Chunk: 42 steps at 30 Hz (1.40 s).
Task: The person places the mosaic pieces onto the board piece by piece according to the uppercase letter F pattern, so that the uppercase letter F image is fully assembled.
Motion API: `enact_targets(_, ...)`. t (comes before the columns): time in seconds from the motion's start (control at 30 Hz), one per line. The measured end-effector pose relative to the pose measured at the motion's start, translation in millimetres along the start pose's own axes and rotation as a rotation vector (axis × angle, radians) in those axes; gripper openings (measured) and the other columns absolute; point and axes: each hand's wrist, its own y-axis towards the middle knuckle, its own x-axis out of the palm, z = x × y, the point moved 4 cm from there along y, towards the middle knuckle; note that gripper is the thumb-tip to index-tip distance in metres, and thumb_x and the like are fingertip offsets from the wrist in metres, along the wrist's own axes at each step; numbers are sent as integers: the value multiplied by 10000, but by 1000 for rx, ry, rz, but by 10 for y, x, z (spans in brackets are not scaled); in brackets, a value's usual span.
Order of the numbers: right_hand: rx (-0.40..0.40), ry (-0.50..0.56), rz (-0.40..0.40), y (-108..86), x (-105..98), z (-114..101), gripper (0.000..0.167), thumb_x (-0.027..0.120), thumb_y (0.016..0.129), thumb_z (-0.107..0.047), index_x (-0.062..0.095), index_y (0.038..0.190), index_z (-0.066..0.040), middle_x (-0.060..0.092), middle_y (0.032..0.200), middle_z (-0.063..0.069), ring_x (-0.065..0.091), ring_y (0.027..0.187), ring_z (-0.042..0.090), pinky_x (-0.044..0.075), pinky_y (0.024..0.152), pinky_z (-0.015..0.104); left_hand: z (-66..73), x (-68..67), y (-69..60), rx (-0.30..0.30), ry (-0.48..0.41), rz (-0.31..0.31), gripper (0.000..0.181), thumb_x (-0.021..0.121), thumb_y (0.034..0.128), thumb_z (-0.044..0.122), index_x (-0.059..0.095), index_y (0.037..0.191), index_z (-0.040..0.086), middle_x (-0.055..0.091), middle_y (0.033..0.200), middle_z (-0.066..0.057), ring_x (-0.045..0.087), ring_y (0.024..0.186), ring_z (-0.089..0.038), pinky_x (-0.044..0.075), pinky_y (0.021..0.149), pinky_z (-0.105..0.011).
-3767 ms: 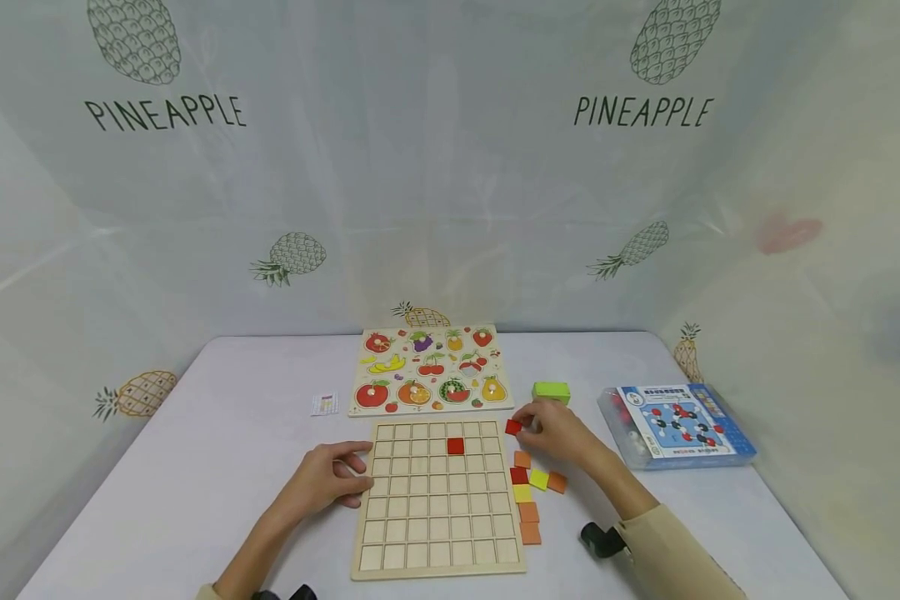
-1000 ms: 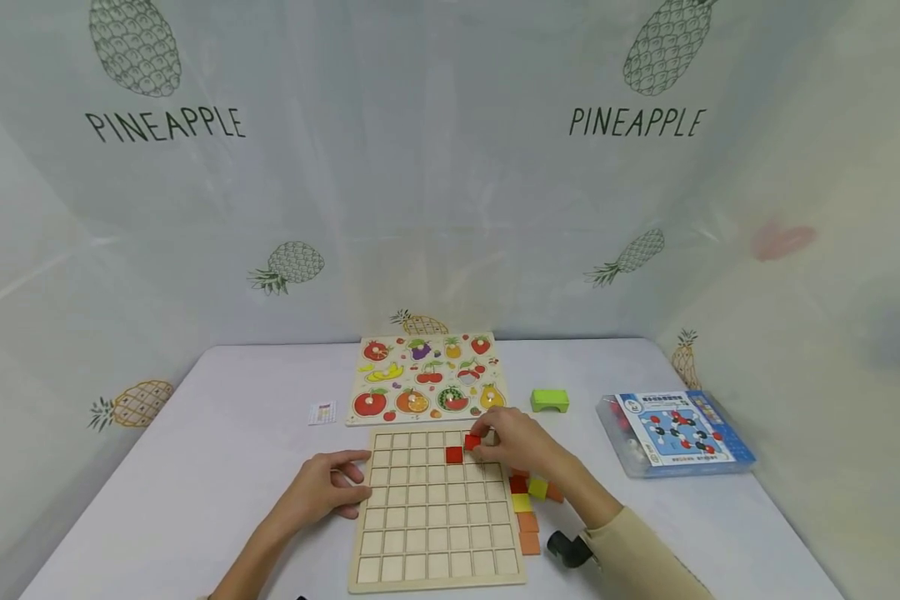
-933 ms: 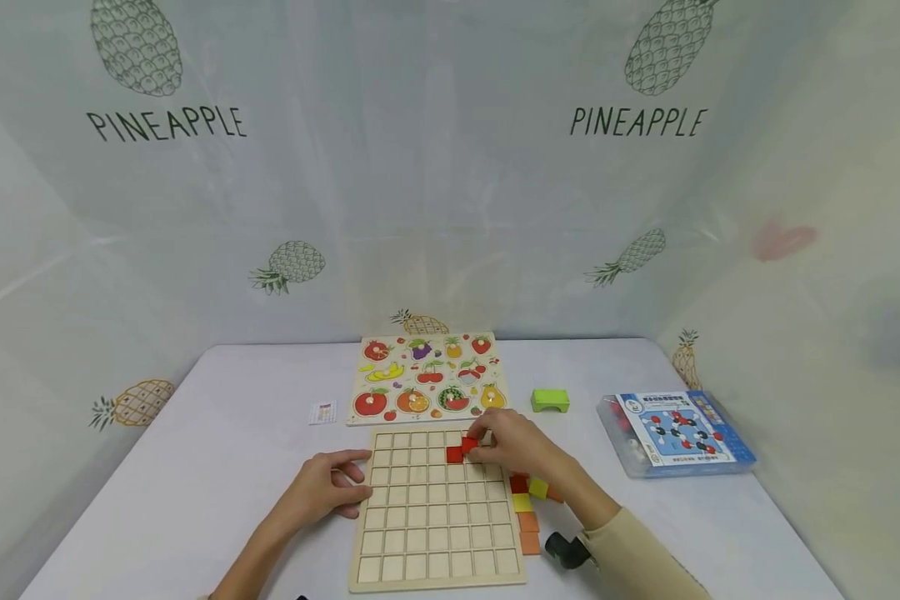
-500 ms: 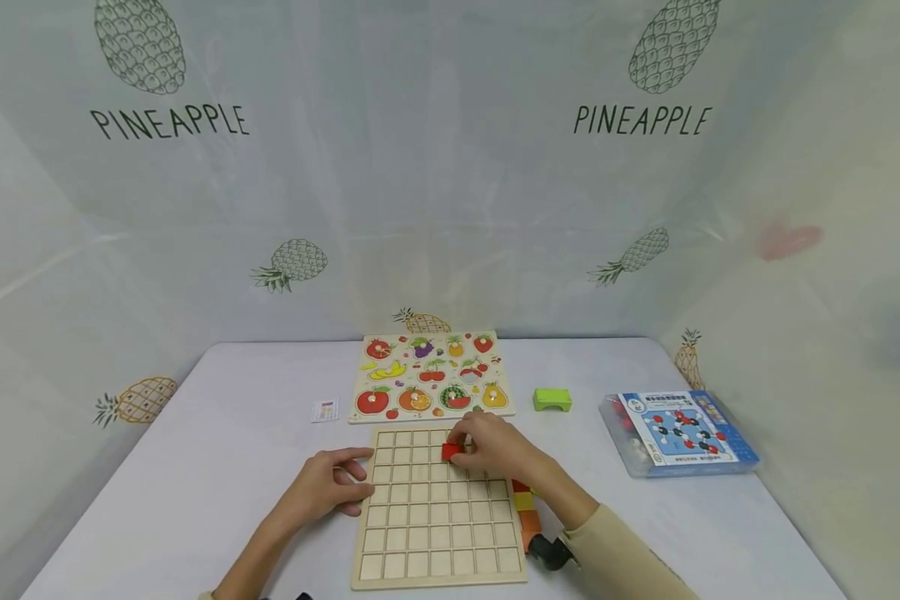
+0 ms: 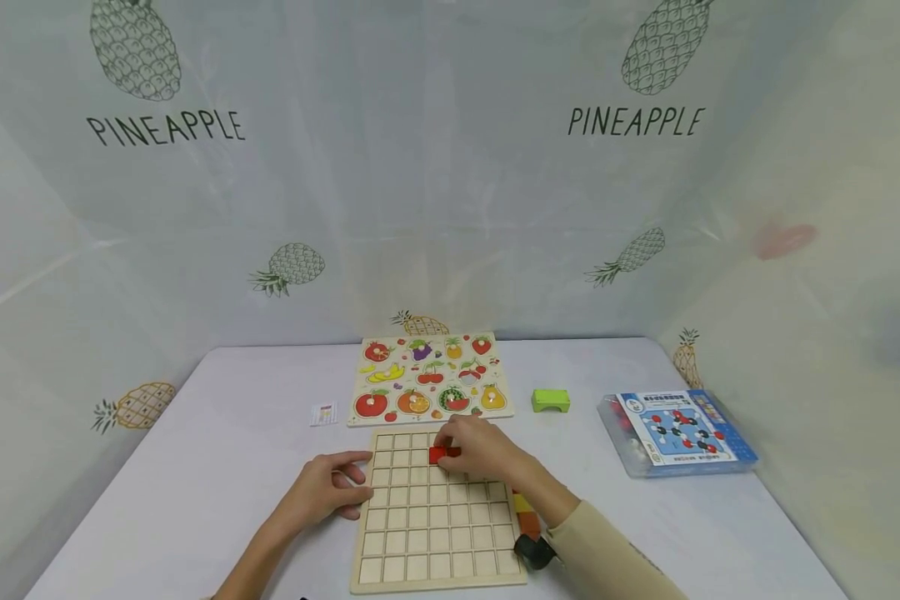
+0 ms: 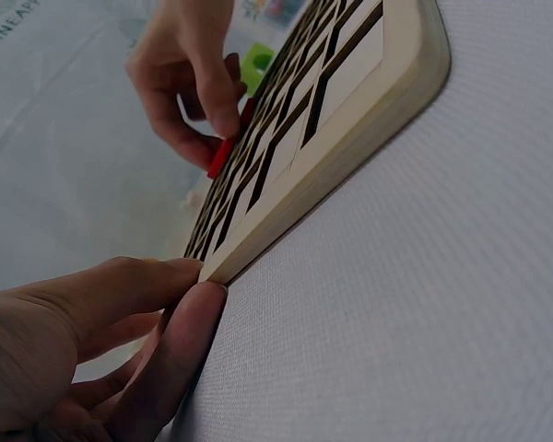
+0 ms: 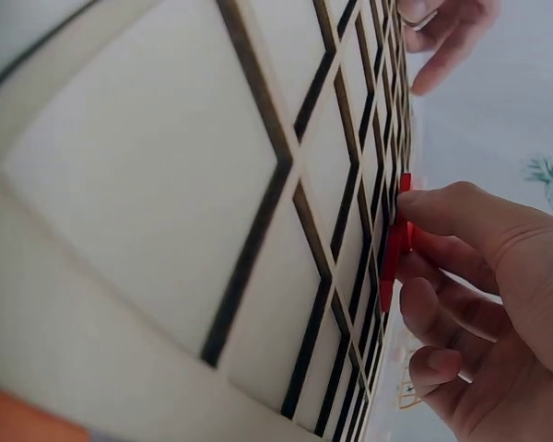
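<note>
A pale wooden grid board (image 5: 416,517) lies flat on the table. My right hand (image 5: 483,450) is over its upper part and pinches a red square tile (image 5: 437,456) between thumb and fingers, at a grid cell. Just right of that tile is a second red tile (image 5: 454,452), partly covered by my fingers. In the right wrist view both red pieces overlap beside my right thumb (image 7: 442,210). My left hand (image 5: 326,487) touches the board's left edge with thumb and index fingertips, the other fingers bent below.
Orange and yellow tiles (image 5: 528,523) lie along the board's right edge, partly hidden by my right arm. Behind the board is a fruit puzzle (image 5: 429,379). A green arch block (image 5: 551,400), a plastic box with a molecule picture (image 5: 678,433) and a small card (image 5: 324,413) are around it.
My right hand has carried the red tile from right of the board leftward across the top cells, past the other red tile. My left hand has stayed at the left edge.
</note>
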Motion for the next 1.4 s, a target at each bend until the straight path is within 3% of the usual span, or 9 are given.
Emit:
enact_targets(0.9, 30, -29, 1, -65, -9, 6, 232, 769, 852, -319, 739, 1032, -175, 640, 980, -61, 516, 792, 22, 485, 657, 153, -37, 13, -14, 0, -23, -1, 651, 819, 782, 134, 542, 1343, -44, 615, 940, -128, 682, 629, -179, 643, 572, -331)
enact_targets(1.23, 73, 22, -5, -158, -109, 133, 233, 763, 860, -247, 739, 1067, -142, 663, 1019, -25, 549, 826, 93, 505, 677, 195, -31, 3, -6, 13, -25, -6, 643, 815, 785, 132, 544, 1340, -45, 615, 938, -134, 684, 621, -185, 643, 569, -340)
enact_targets(1.4, 88, 42, 21, -264, -209, 245, 246, 767, 855, -245, 741, 1066, -122, 677, 1032, -6, 625, 932, 185, 577, 765, 308, -20, 4, 2, 15, -18, -10, 643, 811, 790, 130, 538, 1342, -53, 616, 939, -132, 683, 624, -179, 644, 573, -336)
